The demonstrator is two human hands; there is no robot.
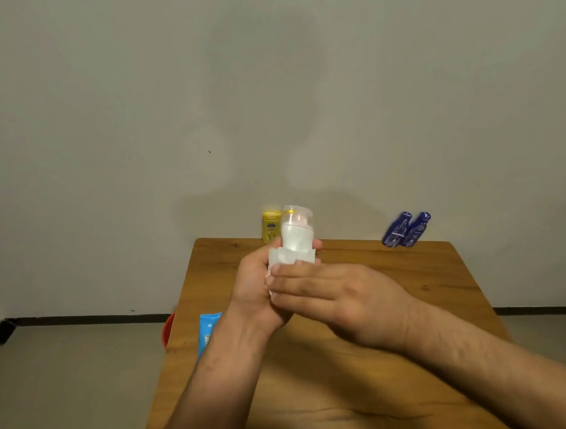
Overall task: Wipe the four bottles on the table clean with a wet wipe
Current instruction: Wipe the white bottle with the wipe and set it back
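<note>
Bare pale wall, brown wooden table. At centre frame the right hand's fingers clasped a white wet wipe round a white plastic bottle with clear cap. The left hand gripped its base, above the table. Best done by twisting the bottle inside the wipe, working up toward the cap.

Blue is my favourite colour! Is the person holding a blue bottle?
No, the blue bottles stand at the table's far edge, while the left hand and right hand hold a white bottle wrapped in a wipe.
</note>
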